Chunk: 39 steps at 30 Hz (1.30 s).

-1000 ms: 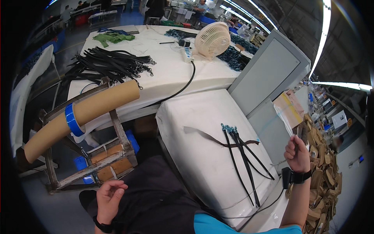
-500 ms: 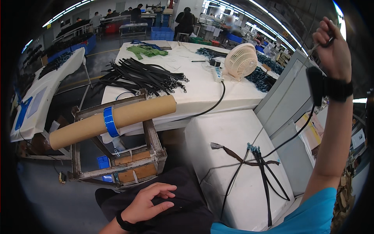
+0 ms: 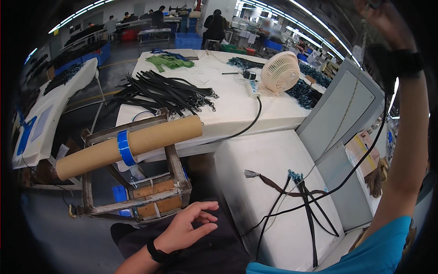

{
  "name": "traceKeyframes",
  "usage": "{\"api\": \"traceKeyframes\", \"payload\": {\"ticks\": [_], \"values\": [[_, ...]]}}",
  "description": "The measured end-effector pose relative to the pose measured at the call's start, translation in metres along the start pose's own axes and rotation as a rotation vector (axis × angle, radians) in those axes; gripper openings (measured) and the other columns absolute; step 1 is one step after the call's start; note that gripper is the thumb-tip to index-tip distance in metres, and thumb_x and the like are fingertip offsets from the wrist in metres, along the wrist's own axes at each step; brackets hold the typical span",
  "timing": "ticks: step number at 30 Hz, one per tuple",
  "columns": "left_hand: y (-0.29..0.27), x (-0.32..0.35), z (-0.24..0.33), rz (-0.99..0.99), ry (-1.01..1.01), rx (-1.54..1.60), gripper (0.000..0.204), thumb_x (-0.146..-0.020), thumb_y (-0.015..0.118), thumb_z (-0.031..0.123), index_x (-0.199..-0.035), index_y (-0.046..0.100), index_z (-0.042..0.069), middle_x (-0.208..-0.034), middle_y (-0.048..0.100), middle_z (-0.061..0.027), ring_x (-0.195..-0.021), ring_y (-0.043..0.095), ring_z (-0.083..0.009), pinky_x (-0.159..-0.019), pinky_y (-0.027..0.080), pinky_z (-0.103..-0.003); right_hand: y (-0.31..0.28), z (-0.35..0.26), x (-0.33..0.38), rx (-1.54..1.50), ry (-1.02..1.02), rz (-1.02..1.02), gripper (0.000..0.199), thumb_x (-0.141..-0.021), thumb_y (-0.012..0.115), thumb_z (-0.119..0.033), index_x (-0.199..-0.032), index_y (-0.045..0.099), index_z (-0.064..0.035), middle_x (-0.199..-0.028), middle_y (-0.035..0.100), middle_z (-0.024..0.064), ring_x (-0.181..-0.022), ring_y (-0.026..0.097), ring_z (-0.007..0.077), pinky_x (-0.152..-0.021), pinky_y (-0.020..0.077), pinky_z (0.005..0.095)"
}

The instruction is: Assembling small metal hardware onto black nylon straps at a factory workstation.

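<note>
Your right hand [image 3: 388,20] had risen closer to the top edge since half a second earlier, and I couldn't tell whether its blurred fingers gripped the pale cord [image 3: 343,119] hanging beside it. The cord ran down to the white table [image 3: 255,155], among black straps [image 3: 307,208] with teal clips [image 3: 295,175]. Your left hand [image 3: 189,226], fingers loosely curved and thumb apart, hovered over your lap [image 3: 214,255]. A blue bin [image 3: 120,195] showed through the worn frame [image 3: 137,201]; a blue crate [image 3: 188,42] stood farther off, their contents unclear.

bright tube lights [image 3: 78,16] far beyond & above l. grip [image 3: 189,227]; pale desk [image 3: 242,107] ahead of it v. well lit. r. grip [image 3: 387,22] dim, blurry. fisheye bend + black vignette outside both.
</note>
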<state>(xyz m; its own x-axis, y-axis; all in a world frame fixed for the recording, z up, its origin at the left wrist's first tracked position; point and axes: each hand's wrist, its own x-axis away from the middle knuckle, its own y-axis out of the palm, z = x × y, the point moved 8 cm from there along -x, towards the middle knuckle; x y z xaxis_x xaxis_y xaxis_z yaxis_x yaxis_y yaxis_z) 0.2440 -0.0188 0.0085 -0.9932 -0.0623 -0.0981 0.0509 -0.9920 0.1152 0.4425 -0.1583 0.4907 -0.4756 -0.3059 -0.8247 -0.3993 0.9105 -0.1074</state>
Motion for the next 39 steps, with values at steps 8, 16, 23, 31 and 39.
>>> {"api": "traceKeyframes", "payload": {"ticks": [8,16,23,31,39], "values": [[-0.027,0.026,-0.031,0.036,-0.081,-0.103,0.037,-0.088,0.063,0.009,-0.123,0.053,0.003,-0.112,0.056,-0.0079,-0.1,0.061,-0.0152,-0.085,0.048,-0.027,0.06,0.231,0.09,0.014,0.694,-0.305,0.026,-0.095,0.051,-0.027,-0.104,0.062,-0.0063,-0.063,0.043,-0.004,-0.058,0.043,0.0061,-0.055,0.0373,0.0183],[-0.053,0.077,-0.046,0.316,-0.157,0.085,0.025,-0.09,0.059,0.007,-0.113,0.056,0.001,-0.103,0.063,-0.0068,-0.091,0.061,-0.0134,-0.079,0.05,-0.026,0.068,0.483,0.187,0.097,1.19,-0.232,0.027,-0.094,0.05,-0.026,-0.077,0.056,-0.0067,-0.058,0.049,0.0015,-0.047,0.049,0.0119,-0.039,0.035,0.0247],[-0.065,0.106,-0.055,0.486,-0.222,0.163,0.024,-0.09,0.056,0.002,-0.115,0.055,0.001,-0.104,0.062,-0.0048,-0.098,0.058,-0.0118,-0.085,0.047,-0.024,0.116,0.565,0.246,-0.195,1.276,-0.141,0.024,-0.094,0.05,-0.029,-0.103,0.053,-0.007,-0.086,0.056,0.0047,-0.079,0.059,0.0188,-0.066,0.0475,0.0293],[-0.077,0.082,-0.06,0.46,-0.29,0.118,0.025,-0.09,0.056,0.002,-0.115,0.055,0.0,-0.105,0.062,-0.0061,-0.098,0.059,-0.0134,-0.087,0.046,-0.025,0.054,0.483,0.281,-0.115,1.213,-0.279,0.035,-0.091,0.056,-0.033,-0.111,0.053,-0.0055,-0.104,0.055,0.0047,-0.093,0.053,0.0157,-0.081,0.0468,0.0338],[-0.094,0.08,-0.094,0.465,-0.404,0.15,0.027,-0.089,0.056,0.001,-0.116,0.053,-0.002,-0.11,0.061,-0.0097,-0.099,0.06,-0.0163,-0.087,0.048,-0.027,-0.116,0.352,0.503,0.336,1.643,-0.48,0.04,-0.09,0.055,-0.042,-0.087,0.059,-0.002,-0.074,0.059,0.0053,-0.066,0.057,0.0122,-0.062,0.0477,0.0264]]}}
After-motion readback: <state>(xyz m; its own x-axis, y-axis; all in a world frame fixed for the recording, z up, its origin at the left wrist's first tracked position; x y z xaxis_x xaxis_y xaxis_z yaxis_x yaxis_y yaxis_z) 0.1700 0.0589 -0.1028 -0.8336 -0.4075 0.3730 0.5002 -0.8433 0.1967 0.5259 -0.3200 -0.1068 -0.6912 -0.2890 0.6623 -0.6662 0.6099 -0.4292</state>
